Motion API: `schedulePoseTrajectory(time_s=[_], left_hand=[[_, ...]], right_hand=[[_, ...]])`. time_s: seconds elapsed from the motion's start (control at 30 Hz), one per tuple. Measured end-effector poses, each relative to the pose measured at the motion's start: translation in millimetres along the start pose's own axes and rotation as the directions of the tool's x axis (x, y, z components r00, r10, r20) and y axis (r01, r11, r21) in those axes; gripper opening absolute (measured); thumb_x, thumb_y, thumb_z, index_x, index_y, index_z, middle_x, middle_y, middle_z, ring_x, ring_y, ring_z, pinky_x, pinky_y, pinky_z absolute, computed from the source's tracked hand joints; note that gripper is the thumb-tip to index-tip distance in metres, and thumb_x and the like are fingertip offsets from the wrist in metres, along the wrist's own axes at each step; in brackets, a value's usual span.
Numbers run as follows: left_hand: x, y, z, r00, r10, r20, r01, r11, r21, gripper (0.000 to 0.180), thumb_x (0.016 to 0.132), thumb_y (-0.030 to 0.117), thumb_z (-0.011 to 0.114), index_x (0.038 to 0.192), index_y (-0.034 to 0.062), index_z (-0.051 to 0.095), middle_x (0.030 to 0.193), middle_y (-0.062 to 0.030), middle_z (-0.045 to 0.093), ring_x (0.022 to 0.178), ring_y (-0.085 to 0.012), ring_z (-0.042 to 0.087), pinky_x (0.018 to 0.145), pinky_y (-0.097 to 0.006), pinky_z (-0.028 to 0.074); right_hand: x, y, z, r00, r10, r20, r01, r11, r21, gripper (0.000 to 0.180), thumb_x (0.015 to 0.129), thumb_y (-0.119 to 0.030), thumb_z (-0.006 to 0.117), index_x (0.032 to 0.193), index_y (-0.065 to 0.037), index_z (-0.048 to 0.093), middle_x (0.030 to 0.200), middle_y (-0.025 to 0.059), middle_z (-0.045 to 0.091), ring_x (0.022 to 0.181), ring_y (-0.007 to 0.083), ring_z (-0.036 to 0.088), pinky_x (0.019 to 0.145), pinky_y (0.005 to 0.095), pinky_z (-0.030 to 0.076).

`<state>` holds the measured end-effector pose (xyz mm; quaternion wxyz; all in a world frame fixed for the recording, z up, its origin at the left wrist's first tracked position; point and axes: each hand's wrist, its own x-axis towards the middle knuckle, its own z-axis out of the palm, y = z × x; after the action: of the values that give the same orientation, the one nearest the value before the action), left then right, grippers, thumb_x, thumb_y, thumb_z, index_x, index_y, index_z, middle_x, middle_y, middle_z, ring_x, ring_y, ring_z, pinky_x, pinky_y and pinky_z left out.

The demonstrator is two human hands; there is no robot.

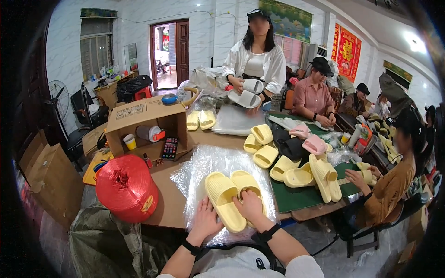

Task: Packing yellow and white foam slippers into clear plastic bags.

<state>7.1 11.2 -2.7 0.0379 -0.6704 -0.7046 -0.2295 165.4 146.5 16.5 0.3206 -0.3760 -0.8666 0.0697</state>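
A pair of pale yellow slippers [221, 197] lies in front of me on a stack of clear plastic bags [204, 162]. My left hand [206, 217] is beside the left slipper, its fingers stretched out flat on the plastic near the slipper's edge. My right hand [250, 206] reaches over the right slipper [244, 180], with its bent fingers gripping it around the foot opening. This hand hides the heel part of that slipper. Dark bands circle both my wrists.
A red roll of plastic twine [126, 187] stands at the left, before an open cardboard box [146, 123] holding a cup, a tumbler and a phone. Yellow, black and pink slippers [296, 162] are heaped on the right. Across the table a person [255, 60] holds grey slippers; other people sit rightward.
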Motion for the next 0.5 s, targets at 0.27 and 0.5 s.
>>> schedulePoseTrajectory(time_s=[0.27, 0.5], left_hand=[[0.2, -0.4, 1.1, 0.999, 0.017, -0.031, -0.017, 1.000, 0.001, 0.069, 0.081, 0.044, 0.064, 0.136, 0.0048, 0.055, 0.148, -0.0268, 0.040, 0.142, -0.0461, 0.028, 0.119, -0.053, 0.018], [0.2, 1.6, -1.5, 1.000, 0.003, -0.011, -0.004, 1.000, -0.012, 0.071, 0.080, 0.045, 0.063, 0.138, 0.0052, 0.054, 0.149, -0.0268, 0.038, 0.143, -0.0459, 0.027, 0.120, -0.052, 0.017]], right_hand=[[0.7, -1.9, -2.6, 0.997, 0.044, 0.059, -0.043, 0.999, -0.007, 0.041, 0.091, -0.043, 0.062, 0.090, -0.002, 0.064, 0.089, 0.0178, 0.061, 0.087, 0.0360, 0.061, 0.072, 0.0482, 0.051], [-0.1, -2.1, -4.0, 0.998, 0.031, 0.049, -0.031, 1.000, 0.000, 0.041, 0.091, -0.043, 0.061, 0.091, -0.002, 0.064, 0.089, 0.0182, 0.062, 0.087, 0.0363, 0.062, 0.072, 0.0485, 0.051]])
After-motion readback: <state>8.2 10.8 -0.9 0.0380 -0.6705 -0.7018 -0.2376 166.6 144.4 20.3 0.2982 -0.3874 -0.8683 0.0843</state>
